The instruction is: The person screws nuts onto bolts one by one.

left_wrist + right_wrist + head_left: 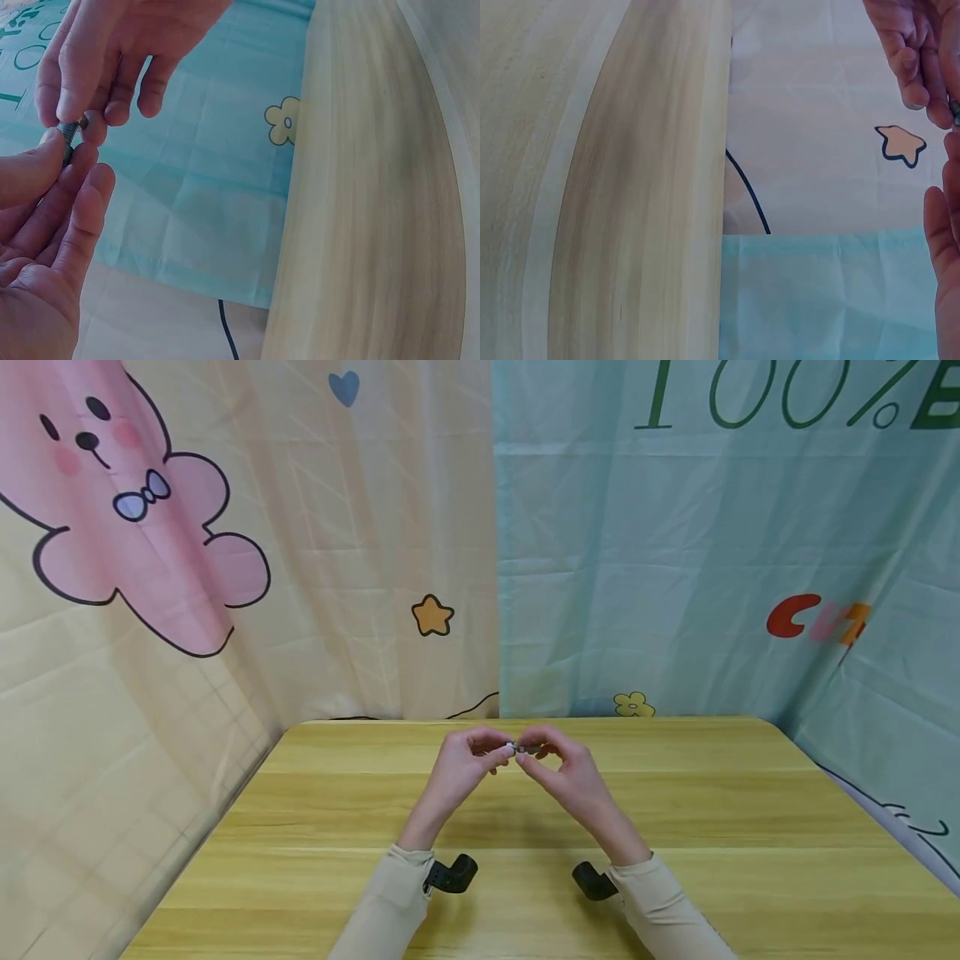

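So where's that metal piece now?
In the head view, the metal piece is just right of centre, held between the left hand and right hand, above the table.

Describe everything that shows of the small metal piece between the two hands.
The small metal piece looks slim, dark grey and metallic, with ridges like a screw thread along its visible side. It is held up over the table, slightly slanted in the left wrist view. The left hand pinches its lower part in that view; the fingertips of the right hand hold its upper part. Fingers cover its ends, so their shape cannot be told.
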A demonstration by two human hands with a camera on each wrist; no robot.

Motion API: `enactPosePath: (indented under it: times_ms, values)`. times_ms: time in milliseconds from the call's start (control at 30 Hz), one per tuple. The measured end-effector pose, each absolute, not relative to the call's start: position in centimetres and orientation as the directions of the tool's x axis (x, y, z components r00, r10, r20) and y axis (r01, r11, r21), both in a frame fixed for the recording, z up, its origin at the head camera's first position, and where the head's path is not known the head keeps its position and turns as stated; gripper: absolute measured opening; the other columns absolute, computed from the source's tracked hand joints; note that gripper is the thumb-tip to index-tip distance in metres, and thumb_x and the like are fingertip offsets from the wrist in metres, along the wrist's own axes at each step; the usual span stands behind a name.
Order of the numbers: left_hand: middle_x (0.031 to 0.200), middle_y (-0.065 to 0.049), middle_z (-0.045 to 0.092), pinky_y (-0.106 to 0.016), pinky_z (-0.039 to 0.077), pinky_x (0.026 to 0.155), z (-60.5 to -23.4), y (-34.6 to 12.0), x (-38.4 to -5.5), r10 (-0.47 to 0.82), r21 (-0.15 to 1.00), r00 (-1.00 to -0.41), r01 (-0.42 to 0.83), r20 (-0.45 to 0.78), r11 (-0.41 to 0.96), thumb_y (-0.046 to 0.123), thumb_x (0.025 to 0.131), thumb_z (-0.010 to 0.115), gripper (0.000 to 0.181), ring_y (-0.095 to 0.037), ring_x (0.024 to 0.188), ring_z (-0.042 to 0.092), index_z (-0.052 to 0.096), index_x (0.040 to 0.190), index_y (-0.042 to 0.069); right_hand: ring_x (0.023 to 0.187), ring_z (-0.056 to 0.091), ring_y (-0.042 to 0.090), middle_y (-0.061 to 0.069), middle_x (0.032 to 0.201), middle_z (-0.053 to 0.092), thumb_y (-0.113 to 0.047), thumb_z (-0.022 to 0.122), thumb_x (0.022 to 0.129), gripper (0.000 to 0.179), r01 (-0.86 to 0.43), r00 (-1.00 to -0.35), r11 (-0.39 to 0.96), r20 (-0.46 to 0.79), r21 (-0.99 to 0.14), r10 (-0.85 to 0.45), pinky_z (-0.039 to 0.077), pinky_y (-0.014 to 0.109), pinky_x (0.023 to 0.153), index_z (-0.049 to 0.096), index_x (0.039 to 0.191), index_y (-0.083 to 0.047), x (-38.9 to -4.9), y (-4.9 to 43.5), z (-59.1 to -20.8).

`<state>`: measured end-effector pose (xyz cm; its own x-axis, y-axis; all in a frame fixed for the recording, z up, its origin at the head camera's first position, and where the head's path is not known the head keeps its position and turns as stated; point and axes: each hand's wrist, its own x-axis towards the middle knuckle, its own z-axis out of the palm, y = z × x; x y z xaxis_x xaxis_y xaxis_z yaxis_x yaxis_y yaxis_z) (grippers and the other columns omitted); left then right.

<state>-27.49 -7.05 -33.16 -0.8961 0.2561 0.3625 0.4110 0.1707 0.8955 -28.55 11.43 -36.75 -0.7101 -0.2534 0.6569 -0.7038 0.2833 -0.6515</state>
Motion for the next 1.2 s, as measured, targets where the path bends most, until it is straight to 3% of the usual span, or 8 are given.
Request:
enactPosePath:
  times_ms: [133,300,433,600,733,833,1000,1200]
  values:
    - [0.094,-0.014,0.071,-0.028,0.051,0.063,-34.9,-7.2,-29.0,0.252,0.894,-0.895,0.414,0.367,0.17,0.007,0.092,0.07,0.013,-0.016,0.074,0.061,0.073,0.102,-0.001,0.092,0.061,0.016,-0.005,0.101,0.066,-0.008,0.073,0.09,0.019,-0.703,-0.711,0.289,0.647,-0.65,-0.275,0.052,0.037,0.084,0.067,0.107,-0.014,-29.4,11.7,-37.6]
    - [0.091,-0.007,0.071,-0.03,0.053,0.063,-36.0,-7.3,-29.9,0.255,0.898,-0.896,0.41,0.364,0.159,0.012,0.092,0.071,0.011,-0.035,0.081,0.064,0.075,0.1,0.006,0.092,0.063,0.016,-0.001,0.102,0.068,-0.012,0.07,0.092,0.016,-0.667,-0.745,0.302,0.611,-0.681,-0.266,0.053,0.043,0.085,0.069,0.108,-0.011,-29.3,11.7,-37.6]
    - [0.089,-0.004,0.071,-0.03,0.053,0.063,-36.1,-7.4,-29.9,0.259,0.899,-0.895,0.41,0.363,0.156,0.013,0.092,0.071,0.009,-0.044,0.085,0.063,0.074,0.098,0.007,0.092,0.064,0.012,-0.003,0.101,0.069,-0.019,0.069,0.094,0.017,-0.625,-0.78,0.338,0.572,-0.703,-0.252,0.054,0.038,0.083,0.07,0.109,-0.012,-29.1,11.7,-37.4]
    - [0.087,-0.003,0.071,-0.032,0.054,0.063,-36.1,-7.3,-30.0,0.269,0.886,-0.885,0.431,0.379,0.17,0.014,0.092,0.071,0.008,-0.033,0.079,0.065,0.075,0.097,0.008,0.086,0.065,0.012,-0.007,0.091,0.07,-0.027,0.063,0.098,0.016,-0.593,-0.804,0.374,0.547,-0.713,-0.234,0.053,0.034,0.079,0.072,0.103,-0.014,-29.1,11.6,-37.4]
    - [0.088,-0.004,0.071,-0.03,0.053,0.062,-35.9,-7.2,-29.9,0.267,0.879,-0.882,0.441,0.387,0.182,0.013,0.092,0.072,0.008,-0.019,0.073,0.064,0.075,0.097,0.007,0.081,0.064,0.016,-0.006,0.083,0.069,-0.034,0.058,0.101,0.024,-0.572,-0.819,0.382,0.532,-0.726,-0.215,0.051,0.037,0.073,0.073,0.096,-0.016,-29.1,11.4,-37.3]
    - [0.089,-0.008,0.071,-0.029,0.053,0.062,-35.9,-7.1,-30.0,0.26,0.88,-0.885,0.439,0.387,0.183,0.011,0.091,0.072,0.01,-0.016,0.073,0.063,0.075,0.098,0.005,0.082,0.064,0.02,-0.004,0.082,0.07,-0.037,0.054,0.102,0.029,-0.559,-0.827,0.39,0.523,-0.731,-0.205,0.05,0.038,0.072,0.073,0.097,-0.016,-29.1,11.4,-37.3]
    - [0.092,-0.013,0.071,-0.028,0.052,0.061,-35.9,-7.1,-30.0,0.249,0.886,-0.888,0.432,0.386,0.167,0.009,0.091,0.072,0.012,-0.015,0.073,0.061,0.074,0.1,0.002,0.093,0.063,0.021,-0.001,0.098,0.071,-0.037,0.051,0.104,0.032,-0.549,-0.833,0.368,0.528,-0.751,-0.164,0.05,0.041,0.08,0.072,0.109,-0.013,-29.3,11.6,-37.5]
    - [0.089,-0.011,0.071,-0.028,0.052,0.061,-35.9,-7.2,-30.1,0.238,0.887,-0.892,0.427,0.383,0.172,0.009,0.091,0.072,0.009,-0.017,0.072,0.063,0.074,0.098,0.005,0.102,0.059,0.015,-0.001,0.112,0.067,-0.02,0.062,0.099,0.02,-0.599,-0.799,0.325,0.571,-0.731,-0.189,0.05,0.042,0.087,0.068,0.115,-0.01,-29.2,11.6,-37.4]
